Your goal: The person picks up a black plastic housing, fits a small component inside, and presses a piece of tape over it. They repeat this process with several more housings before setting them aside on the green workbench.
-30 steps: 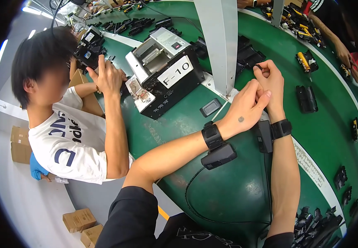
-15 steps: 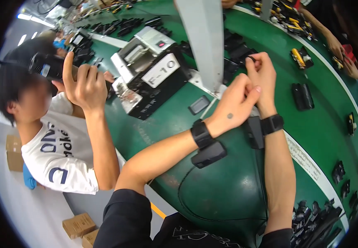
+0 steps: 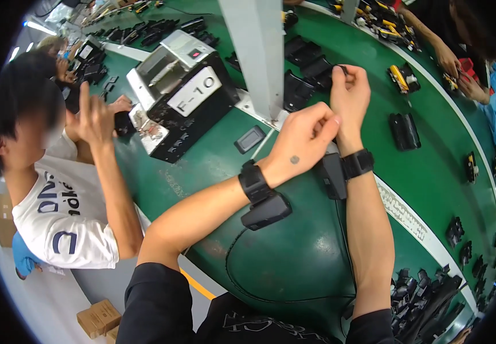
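"Pinching something, was it, that bare right hand [image 3: 351,100]?"

"It was. Thumb and forefinger were drawn narrow on a small black piece [image 3: 343,70], too tiny for me to make out its shape."

"Where exactly was that piece?"

"At the fingertips, over the glossy green tabletop [image 3: 311,246], near a cluster of curved black plastic shells [image 3: 316,67]."

"And the bare left hand [image 3: 298,140]?"

"Its fingers were curled in toward the thumb, just beside the right wrist. I couldn't tell whether they held anything, or whether they touched that wrist."

"What did the wrists carry?"

"A black strap each, with a boxy black plastic device at the left one [image 3: 267,211] and a similar dark box at the right one [image 3: 331,175]."

"Anything toward the left?"

"A flat, dark rectangular object [image 3: 250,139] lay between the left forearm and a boxy black-and-silver machine [image 3: 187,123]. A grey metal post [image 3: 253,51] stood between machine and shells. Past the machine, a co-worker in a white printed T-shirt [image 3: 81,229] had one hand raised."

"And on the right?"

"A black half-round plastic casing [image 3: 404,131] lay apart from the hands, and a heap of jagged black plastic parts [image 3: 425,295] lay near the right forearm."
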Demonstrator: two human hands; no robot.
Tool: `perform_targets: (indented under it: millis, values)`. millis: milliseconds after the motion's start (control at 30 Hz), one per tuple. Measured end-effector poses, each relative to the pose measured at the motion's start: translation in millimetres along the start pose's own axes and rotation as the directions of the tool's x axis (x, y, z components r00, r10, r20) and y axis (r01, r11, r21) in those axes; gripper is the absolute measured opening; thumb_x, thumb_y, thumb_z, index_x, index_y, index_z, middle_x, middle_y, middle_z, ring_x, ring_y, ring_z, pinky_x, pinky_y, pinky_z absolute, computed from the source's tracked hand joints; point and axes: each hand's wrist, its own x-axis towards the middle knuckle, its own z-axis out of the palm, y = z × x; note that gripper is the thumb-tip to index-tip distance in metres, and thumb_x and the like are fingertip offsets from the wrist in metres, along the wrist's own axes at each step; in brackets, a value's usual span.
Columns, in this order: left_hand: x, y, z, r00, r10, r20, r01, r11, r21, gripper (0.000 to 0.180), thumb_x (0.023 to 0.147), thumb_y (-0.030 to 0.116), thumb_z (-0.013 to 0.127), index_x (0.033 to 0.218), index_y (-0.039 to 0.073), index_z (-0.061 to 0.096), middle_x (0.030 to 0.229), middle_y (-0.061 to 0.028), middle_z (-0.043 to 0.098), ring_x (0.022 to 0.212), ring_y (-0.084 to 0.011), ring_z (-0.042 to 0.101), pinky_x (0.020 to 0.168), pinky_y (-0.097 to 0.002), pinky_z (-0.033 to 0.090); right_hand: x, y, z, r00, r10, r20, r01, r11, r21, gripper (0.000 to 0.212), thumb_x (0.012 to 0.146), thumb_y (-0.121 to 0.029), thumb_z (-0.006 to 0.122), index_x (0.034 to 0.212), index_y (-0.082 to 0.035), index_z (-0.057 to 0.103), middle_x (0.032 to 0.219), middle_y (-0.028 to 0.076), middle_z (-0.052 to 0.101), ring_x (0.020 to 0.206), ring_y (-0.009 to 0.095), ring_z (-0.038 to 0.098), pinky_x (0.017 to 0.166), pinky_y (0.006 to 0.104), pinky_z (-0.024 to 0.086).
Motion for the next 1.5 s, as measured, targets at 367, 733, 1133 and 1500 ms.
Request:
perform_targets:
  millis: [367,733,1133,1500]
  values:
    - [-3,-20,7,0.845,0.427,-0.321,-0.416,0.903,0.108,0.015,0.100,0.009,0.068,0.095,-0.001,0.057,0.092,-0.0126,0.058,0.072,-0.0314,0.061,0.063,-0.0427,0.048,-25,-28,-7,0.914,-0.167,0.371,0.203,0.977,-0.060,0.017,0.108,-0.015,0.068,0.120,-0.004,0.064,0.097,0.004,0.072,0.079,0.011,0.061,0.066,0.0277,0.049]
    - [7,-21,5,0.827,0.459,-0.324,-0.448,0.887,0.112,0.016,0.101,0.012,0.068,0.094,0.001,0.061,0.090,-0.0111,0.061,0.069,-0.0293,0.060,0.063,-0.0411,0.048,-36,-39,-51,0.764,-0.199,0.613,0.443,0.854,-0.275,0.022,0.099,-0.007,0.067,0.120,-0.004,0.063,0.089,0.014,0.072,0.073,0.021,0.066,0.065,0.0356,0.052]
    - [4,-7,9,0.692,0.653,-0.309,-0.632,0.754,0.179,0.013,0.092,0.014,0.072,0.090,0.005,0.062,0.093,-0.0140,0.061,0.087,-0.0372,0.063,0.075,-0.0482,0.053,-32,-74,-101,0.785,-0.164,0.597,0.458,0.803,-0.381,0.020,0.106,-0.011,0.060,0.124,-0.002,0.061,0.092,0.016,0.068,0.081,0.033,0.068,0.075,0.0383,0.055]
    - [2,-6,4,0.557,0.606,0.568,-0.801,0.573,0.172,0.039,0.091,0.024,0.080,0.127,0.012,0.073,0.128,-0.0066,0.071,0.118,-0.0317,0.064,0.101,-0.0448,0.048,-66,-105,-232,0.578,0.083,0.812,0.184,0.956,-0.228,0.010,0.105,-0.007,0.067,0.114,-0.004,0.070,0.109,0.007,0.066,0.089,0.017,0.063,0.075,0.0300,0.051]
